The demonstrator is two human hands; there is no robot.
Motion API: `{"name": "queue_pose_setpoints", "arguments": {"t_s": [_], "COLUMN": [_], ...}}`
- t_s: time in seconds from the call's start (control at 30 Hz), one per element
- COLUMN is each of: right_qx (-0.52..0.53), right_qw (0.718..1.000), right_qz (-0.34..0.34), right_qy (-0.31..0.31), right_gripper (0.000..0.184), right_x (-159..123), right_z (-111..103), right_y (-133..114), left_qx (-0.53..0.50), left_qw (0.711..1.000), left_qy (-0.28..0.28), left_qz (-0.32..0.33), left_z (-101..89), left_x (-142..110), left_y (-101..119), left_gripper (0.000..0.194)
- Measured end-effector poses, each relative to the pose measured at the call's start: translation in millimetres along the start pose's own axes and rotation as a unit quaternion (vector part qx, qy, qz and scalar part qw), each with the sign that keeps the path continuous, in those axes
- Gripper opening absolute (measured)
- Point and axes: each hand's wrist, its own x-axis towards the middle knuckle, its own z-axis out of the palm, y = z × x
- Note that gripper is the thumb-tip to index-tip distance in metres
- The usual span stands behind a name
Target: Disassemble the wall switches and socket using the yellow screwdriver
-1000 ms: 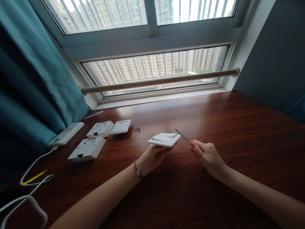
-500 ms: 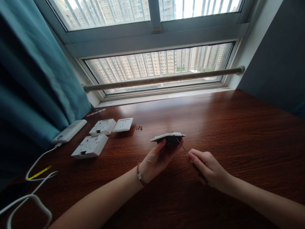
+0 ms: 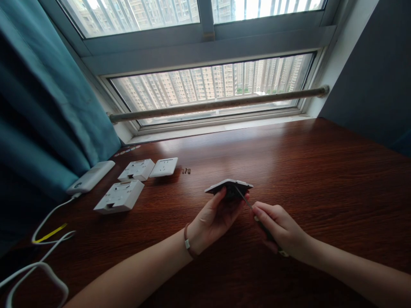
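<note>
Above the table, my left hand [image 3: 213, 218] is closed around a wall socket panel [image 3: 230, 188] with a white face plate and a dark back. The panel is tilted, so its dark underside faces me. My right hand [image 3: 279, 226] grips a screwdriver [image 3: 266, 228] by its dark handle. The thin metal shaft points up and left, and its tip meets the back of the panel near the plate's edge. I cannot make out exactly what the tip touches.
On the left of the brown wooden table [image 3: 321, 179] lie two white mounting boxes [image 3: 119, 197], another white socket panel [image 3: 164, 167] and several small screws [image 3: 186, 171]. A white power bank [image 3: 91, 177] with a white cable [image 3: 48, 216] is beside the blue curtain [image 3: 54, 85].
The panel in my left hand has tilted, showing more of its dark back. The screwdriver stays against it and has shifted slightly with my right hand.
</note>
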Motion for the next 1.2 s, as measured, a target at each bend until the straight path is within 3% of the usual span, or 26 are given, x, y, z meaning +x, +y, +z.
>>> {"name": "queue_pose_setpoints", "arguments": {"t_s": [0.2,0.4,0.67,0.97,1.2], "right_qx": [0.207,0.237,0.228,0.244,0.242], "right_qw": [0.972,0.962,0.962,0.958,0.962], "right_qz": [0.080,0.066,0.071,0.085,0.092], "right_qy": [-0.076,-0.122,-0.135,-0.122,-0.083], "right_gripper": [0.033,0.023,0.023,0.025,0.023], "right_x": [-1,-6,-7,-9,-14], "right_z": [3,3,5,5,13], "right_y": [-5,-8,-8,-12,-2], "left_qx": [-0.005,0.010,0.031,0.036,0.141], "left_qw": [0.997,0.989,0.991,0.987,0.975], "left_qy": [0.072,0.141,0.121,0.145,0.101], "left_qz": [0.025,0.044,0.043,0.052,0.140], "left_z": [18.2,24.8,25.0,24.0,5.1], "left_x": [-17,-26,-29,-26,-10], "left_y": [-6,-6,-11,-9,-5], "left_gripper": [0.025,0.028,0.020,0.022,0.021]}}
